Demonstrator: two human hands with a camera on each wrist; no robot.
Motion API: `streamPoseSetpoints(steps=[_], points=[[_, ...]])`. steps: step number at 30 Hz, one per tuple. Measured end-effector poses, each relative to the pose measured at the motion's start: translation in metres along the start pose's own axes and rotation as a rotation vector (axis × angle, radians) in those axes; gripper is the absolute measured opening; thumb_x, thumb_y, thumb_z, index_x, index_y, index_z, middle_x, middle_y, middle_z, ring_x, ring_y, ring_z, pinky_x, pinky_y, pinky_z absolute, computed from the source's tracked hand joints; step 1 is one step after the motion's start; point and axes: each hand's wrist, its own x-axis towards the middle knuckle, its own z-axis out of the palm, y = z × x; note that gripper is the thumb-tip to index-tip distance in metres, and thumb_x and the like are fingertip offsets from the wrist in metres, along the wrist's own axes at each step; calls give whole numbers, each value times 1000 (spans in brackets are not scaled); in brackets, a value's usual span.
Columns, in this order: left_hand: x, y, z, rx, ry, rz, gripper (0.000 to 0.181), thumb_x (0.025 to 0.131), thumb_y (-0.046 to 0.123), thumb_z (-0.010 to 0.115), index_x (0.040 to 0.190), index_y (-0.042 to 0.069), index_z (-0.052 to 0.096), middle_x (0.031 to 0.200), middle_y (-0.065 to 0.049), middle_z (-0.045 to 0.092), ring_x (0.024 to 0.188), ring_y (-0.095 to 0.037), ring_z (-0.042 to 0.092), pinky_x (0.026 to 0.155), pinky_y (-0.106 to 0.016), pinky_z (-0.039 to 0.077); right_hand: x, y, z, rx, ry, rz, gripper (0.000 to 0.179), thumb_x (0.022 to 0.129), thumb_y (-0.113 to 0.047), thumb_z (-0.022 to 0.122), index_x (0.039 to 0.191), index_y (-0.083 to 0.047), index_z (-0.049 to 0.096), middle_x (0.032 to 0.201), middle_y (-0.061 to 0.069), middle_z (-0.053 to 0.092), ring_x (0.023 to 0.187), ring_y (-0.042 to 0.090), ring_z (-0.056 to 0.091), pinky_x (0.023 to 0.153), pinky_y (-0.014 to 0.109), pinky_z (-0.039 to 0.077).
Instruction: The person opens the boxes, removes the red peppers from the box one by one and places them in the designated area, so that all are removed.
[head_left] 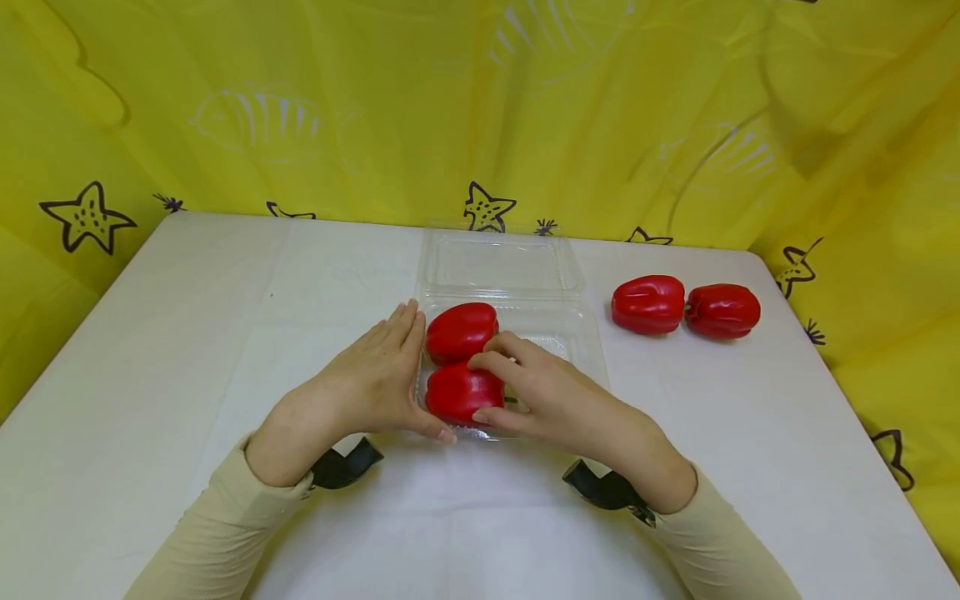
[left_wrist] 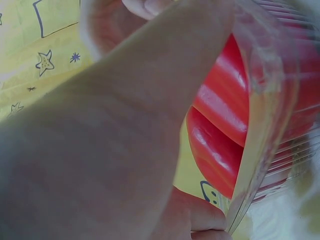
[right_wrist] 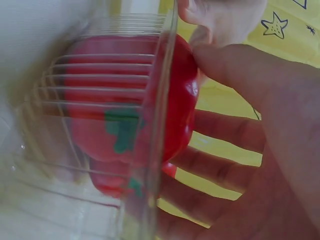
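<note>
Two red bell peppers lie one behind the other in the left half of a clear plastic container (head_left: 591, 354). My right hand (head_left: 551, 390) grips the nearer bell pepper (head_left: 457, 395) at its stem end, thumb on the near side and curled fingers over the far side. The farther bell pepper (head_left: 459, 335) lies just beyond it, close to those fingers. My left hand (head_left: 367, 375) rests along the container's left wall with fingers straight and thumb by the front corner. In the right wrist view, green stems (right_wrist: 122, 129) show through the ribbed wall.
The container's hinged clear lid (head_left: 498, 262) lies folded back behind it. Two more red bell peppers, a left one (head_left: 648, 305) and a right one (head_left: 723, 311), lie end to end on the white table (head_left: 187, 333) at the right. A yellow patterned curtain (head_left: 390, 108) borders the table.
</note>
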Motion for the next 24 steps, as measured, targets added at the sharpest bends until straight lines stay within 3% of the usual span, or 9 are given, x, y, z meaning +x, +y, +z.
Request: streamPoseSetpoints(steps=[9, 24], points=[[1, 1, 0, 5, 1, -3, 136, 63, 69, 81, 154, -9, 16, 165, -25, 11, 154, -40, 8, 124, -51, 19, 2, 5, 7, 98, -26, 12, 61, 82, -37, 81, 133, -15, 55, 123, 1, 49, 100, 11, 59, 86, 22, 57], [1, 1, -2, 9, -17, -9, 137, 63, 71, 80, 155, -8, 15, 165, -25, 8, 154, -39, 7, 125, -50, 17, 3, 13, 9, 45, -56, 7, 61, 83, -30, 77, 138, -12, 58, 123, 6, 46, 105, 15, 54, 84, 24, 57]])
